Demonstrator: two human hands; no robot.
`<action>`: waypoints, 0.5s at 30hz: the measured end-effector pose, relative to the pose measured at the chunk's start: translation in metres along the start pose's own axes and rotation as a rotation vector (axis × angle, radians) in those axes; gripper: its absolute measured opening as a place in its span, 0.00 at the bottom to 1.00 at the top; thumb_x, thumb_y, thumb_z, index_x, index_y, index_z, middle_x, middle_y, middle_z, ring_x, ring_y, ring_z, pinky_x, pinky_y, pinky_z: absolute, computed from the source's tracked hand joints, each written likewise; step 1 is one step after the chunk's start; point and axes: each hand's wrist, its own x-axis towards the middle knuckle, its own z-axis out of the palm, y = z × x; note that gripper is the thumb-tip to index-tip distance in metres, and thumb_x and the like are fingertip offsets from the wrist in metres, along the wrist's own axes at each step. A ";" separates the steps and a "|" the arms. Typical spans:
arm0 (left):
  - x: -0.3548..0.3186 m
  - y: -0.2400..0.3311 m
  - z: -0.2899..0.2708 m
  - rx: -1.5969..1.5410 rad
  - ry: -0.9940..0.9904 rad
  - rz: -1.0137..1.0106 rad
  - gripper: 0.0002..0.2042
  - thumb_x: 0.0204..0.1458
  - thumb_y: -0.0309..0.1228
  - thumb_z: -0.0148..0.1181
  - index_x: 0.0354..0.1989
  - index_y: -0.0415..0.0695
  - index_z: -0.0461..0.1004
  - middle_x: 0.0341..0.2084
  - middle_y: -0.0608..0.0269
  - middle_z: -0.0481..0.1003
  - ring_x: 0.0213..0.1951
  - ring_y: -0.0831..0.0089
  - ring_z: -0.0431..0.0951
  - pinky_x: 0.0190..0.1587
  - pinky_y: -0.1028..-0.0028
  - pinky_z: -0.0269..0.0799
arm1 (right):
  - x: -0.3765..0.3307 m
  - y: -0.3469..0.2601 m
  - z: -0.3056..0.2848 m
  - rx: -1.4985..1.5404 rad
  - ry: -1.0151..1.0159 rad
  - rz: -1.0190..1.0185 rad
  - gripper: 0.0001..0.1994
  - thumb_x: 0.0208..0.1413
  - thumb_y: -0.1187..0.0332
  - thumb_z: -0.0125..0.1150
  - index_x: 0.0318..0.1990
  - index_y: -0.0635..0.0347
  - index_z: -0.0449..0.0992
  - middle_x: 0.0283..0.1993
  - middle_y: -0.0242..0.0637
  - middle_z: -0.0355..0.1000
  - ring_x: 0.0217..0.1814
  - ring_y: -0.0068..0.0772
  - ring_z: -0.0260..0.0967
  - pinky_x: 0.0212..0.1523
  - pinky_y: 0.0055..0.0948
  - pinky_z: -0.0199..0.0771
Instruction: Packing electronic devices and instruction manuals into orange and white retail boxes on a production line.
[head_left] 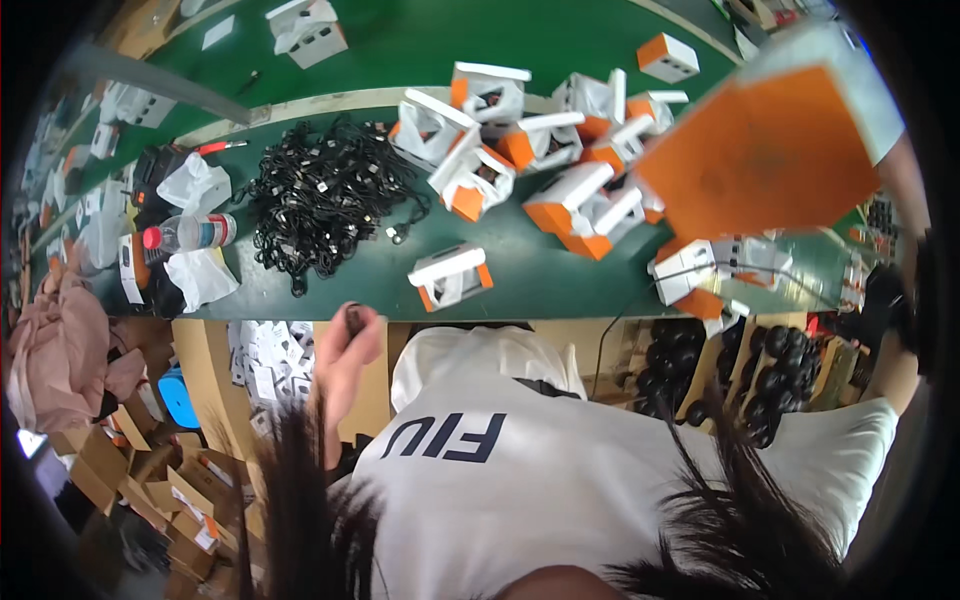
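My left hand (345,355) is raised in front of my white shirt, below the green table's front edge (330,300), with its fingers pinched on a small dark piece (353,318). A large orange and white box (770,150) hangs blurred, close to the camera at the upper right. My right hand (897,160) is shut on it and mostly hidden behind it, with only the wrist showing at the right rim. One open orange and white box (450,275) stands alone near the table's front edge, closest to my left hand.
A heap of open orange and white boxes (540,150) fills the table's middle. A tangle of black cables (320,190) lies to its left, beside a red-capped water bottle (190,232) and white bags (195,185). Under the table are black round parts (770,370) and cardboard cartons (150,490).
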 end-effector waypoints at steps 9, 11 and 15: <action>0.009 -0.071 0.131 0.451 -0.104 0.193 0.10 0.48 0.28 0.59 0.34 0.36 0.66 0.21 0.72 0.65 0.24 0.85 0.61 0.27 0.84 0.59 | -0.128 0.105 0.276 0.541 -0.001 0.236 0.10 0.54 0.68 0.54 0.34 0.68 0.72 0.19 0.38 0.72 0.19 0.21 0.69 0.17 0.22 0.62; 0.024 -0.092 0.156 0.355 -0.063 0.335 0.11 0.47 0.27 0.60 0.36 0.35 0.67 0.21 0.69 0.67 0.24 0.85 0.63 0.28 0.83 0.61 | -0.148 0.099 0.305 0.552 0.212 0.133 0.08 0.50 0.72 0.54 0.26 0.70 0.69 0.15 0.50 0.64 0.13 0.39 0.62 0.17 0.33 0.59; 0.032 -0.112 0.160 0.513 0.168 0.536 0.16 0.43 0.28 0.64 0.40 0.36 0.69 0.25 0.58 0.73 0.26 0.77 0.72 0.30 0.78 0.68 | -0.163 0.081 0.336 0.740 0.198 0.182 0.08 0.52 0.72 0.53 0.29 0.71 0.69 0.18 0.48 0.68 0.18 0.37 0.67 0.19 0.31 0.62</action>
